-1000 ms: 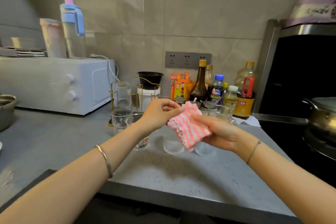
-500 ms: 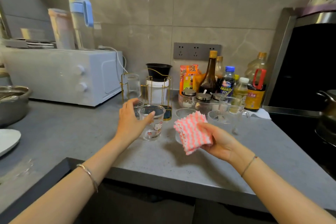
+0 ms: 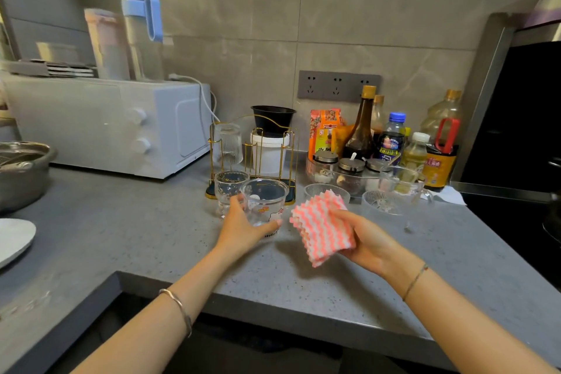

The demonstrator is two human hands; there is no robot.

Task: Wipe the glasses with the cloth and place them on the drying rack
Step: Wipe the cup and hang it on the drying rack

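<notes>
A white microwave [image 3: 103, 124] stands at the grey countertop's [image 3: 136, 237] back left; sauce bottles [image 3: 391, 136] cluster at its back right.

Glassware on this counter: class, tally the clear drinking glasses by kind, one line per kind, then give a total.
Ribbed glasses: 3
Small glass: 1
Cartoon-printed glass, held by the left hand: 1
Handled glass mug: 1
Total: 6
</notes>
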